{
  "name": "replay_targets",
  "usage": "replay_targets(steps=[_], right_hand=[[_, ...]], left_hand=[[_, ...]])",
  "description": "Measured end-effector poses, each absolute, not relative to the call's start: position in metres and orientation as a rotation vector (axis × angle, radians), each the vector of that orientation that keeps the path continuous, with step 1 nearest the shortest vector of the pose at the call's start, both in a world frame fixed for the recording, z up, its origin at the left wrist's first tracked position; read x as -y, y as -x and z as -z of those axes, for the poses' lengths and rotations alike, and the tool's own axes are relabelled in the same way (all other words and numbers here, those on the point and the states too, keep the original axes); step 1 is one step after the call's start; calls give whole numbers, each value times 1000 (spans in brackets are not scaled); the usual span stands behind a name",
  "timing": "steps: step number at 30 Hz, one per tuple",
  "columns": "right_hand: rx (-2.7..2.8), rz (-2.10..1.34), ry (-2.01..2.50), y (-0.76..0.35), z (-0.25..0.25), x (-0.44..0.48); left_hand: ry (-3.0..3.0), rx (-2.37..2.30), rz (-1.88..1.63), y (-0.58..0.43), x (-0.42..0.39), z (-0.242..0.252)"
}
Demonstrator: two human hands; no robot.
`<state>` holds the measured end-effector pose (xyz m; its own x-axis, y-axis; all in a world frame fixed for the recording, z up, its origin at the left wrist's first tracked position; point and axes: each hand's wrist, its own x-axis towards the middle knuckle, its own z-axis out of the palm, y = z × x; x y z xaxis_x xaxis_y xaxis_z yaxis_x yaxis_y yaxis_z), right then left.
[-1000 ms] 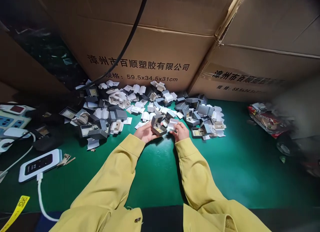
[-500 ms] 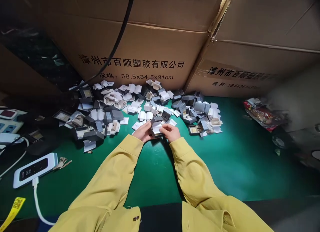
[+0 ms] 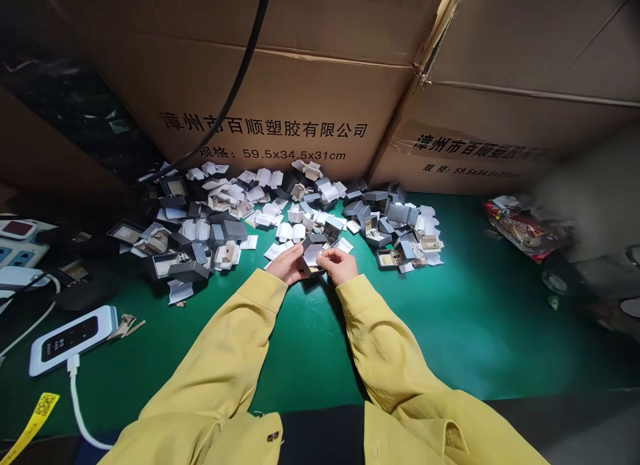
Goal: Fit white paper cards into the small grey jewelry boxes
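Observation:
My left hand [image 3: 287, 265] is closed round the left side of a small dark box [image 3: 315, 239] with its lid raised. A white paper insert [image 3: 311, 254] shows inside the box. At the box's right side, my right hand [image 3: 340, 265] has its thumb and forefinger pinched at the edge of the white insert. Just behind my hands stands another open dark box [image 3: 332, 229], and white folded papers [image 3: 291, 232] lie beside it. The bottom of the held box is mostly hidden.
Piles of dark boxes and paper inserts lie left [image 3: 187, 270] and right [image 3: 400, 215] on the green table [image 3: 450, 331]. Large cartons [image 3: 280, 85] stand behind. A black cable [image 3: 240, 71] hangs in front. At left are a white device [image 3: 73, 339] and a power strip [image 3: 20, 251].
The white insert has tipped back and sits lower in the held box, and my right fingers have shifted slightly left with it. My left hand keeps its grip.

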<state>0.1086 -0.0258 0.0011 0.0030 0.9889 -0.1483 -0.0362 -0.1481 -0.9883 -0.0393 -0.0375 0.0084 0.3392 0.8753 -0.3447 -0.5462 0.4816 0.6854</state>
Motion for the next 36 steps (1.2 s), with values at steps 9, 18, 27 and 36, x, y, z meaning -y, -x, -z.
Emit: replay_targets(steps=[9,18,27,36], right_hand=[[1185,-1199,1345,-108,-4,27],[1855,-557,1117,-122,-16,30],[2228,-209,1206,-124,-8,27],[2258,-206,1311,-118,-4,25]], left_hand=[[-489,-889,-965,36,40,-11],[-518,-877,-968,36,42,-12],[-642,-867,-925,37,42,-13],[-715,-897,-922,39,42,-9]])
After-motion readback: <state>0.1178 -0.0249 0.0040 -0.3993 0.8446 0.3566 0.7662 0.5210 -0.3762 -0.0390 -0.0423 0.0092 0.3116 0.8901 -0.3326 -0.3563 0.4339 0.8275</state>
